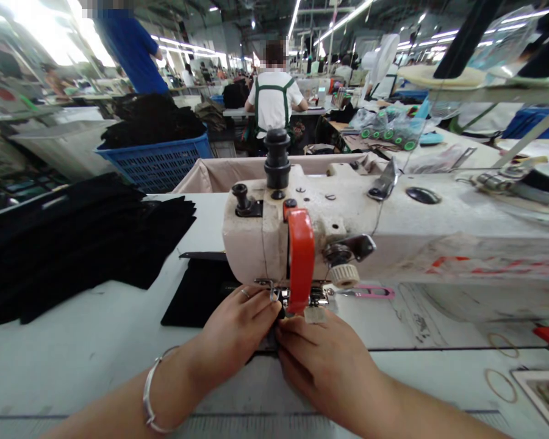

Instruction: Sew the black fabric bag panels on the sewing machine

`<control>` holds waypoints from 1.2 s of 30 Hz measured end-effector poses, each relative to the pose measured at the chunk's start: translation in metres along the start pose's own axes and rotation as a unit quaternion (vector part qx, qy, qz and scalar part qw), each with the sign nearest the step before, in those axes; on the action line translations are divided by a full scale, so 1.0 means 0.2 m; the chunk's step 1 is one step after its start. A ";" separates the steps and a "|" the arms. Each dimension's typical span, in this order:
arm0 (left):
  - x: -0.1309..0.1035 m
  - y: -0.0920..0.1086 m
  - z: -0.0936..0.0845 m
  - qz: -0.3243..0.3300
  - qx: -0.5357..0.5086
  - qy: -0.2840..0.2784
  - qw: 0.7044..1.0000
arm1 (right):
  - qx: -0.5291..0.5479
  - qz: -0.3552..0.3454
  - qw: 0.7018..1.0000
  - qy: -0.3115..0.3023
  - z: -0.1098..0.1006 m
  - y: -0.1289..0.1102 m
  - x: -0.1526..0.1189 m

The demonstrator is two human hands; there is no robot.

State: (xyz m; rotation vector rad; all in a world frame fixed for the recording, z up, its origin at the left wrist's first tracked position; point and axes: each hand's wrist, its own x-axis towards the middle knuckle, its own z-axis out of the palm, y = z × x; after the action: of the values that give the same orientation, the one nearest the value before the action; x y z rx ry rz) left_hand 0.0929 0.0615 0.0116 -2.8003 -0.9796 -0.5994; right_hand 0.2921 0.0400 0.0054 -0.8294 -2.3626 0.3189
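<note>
A white sewing machine with a red guard stands over the table. Just below its needle area, my left hand has its fingers pressed together on a piece of black fabric, which spreads out to the left. My right hand is closed at the near edge of the same fabric, its fingertips almost meeting those of the left. The needle and the fabric edge are mostly hidden by the fingers and the guard.
A stack of black fabric pieces lies at the left of the table. Pink-handled snips and two rubber bands are on the right. Behind are a blue basket of dark cloth and a seated person.
</note>
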 end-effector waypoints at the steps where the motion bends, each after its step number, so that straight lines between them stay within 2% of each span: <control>1: -0.01 -0.01 0.01 -0.001 0.005 -0.004 1.000 | -0.004 0.002 1.000 -0.003 0.00 0.00 0.00; 4: -0.01 -0.02 0.02 -0.006 0.021 -0.006 1.000 | -0.011 0.009 1.000 -0.017 0.01 0.01 0.00; 11: 0.02 0.03 -0.06 0.003 0.029 0.005 1.000 | -0.022 -0.004 1.000 -0.020 0.00 0.01 0.01; 15: 0.02 0.01 -0.03 0.005 0.005 0.006 1.000 | -0.015 -0.001 1.000 -0.018 0.00 0.01 0.01; 21: 0.00 -0.02 -0.01 -0.003 0.043 -0.020 0.999 | -0.013 -0.002 1.000 -0.025 0.01 0.01 0.00; 27: -0.01 0.01 -0.07 -0.005 0.005 0.014 1.000 | -0.007 -0.006 0.999 -0.031 -0.01 0.02 0.00; 30: 0.00 0.02 -0.07 0.003 0.040 -0.005 0.999 | -0.002 -0.020 0.999 -0.027 -0.03 0.02 0.00; 34: 0.00 0.01 -0.05 -0.020 0.091 -0.022 0.995 | -0.014 0.010 1.000 -0.009 -0.05 0.03 -0.01; 36: 0.00 0.00 -0.04 -0.021 0.097 -0.008 0.995 | -0.025 0.033 0.999 -0.035 -0.05 0.03 0.00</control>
State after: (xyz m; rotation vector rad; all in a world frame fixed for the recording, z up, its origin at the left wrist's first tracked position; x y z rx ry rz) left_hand 0.0908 0.0593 0.0184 -2.6234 -1.0420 -0.4609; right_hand 0.3016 0.0455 0.0109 -0.9346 -2.4215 0.3212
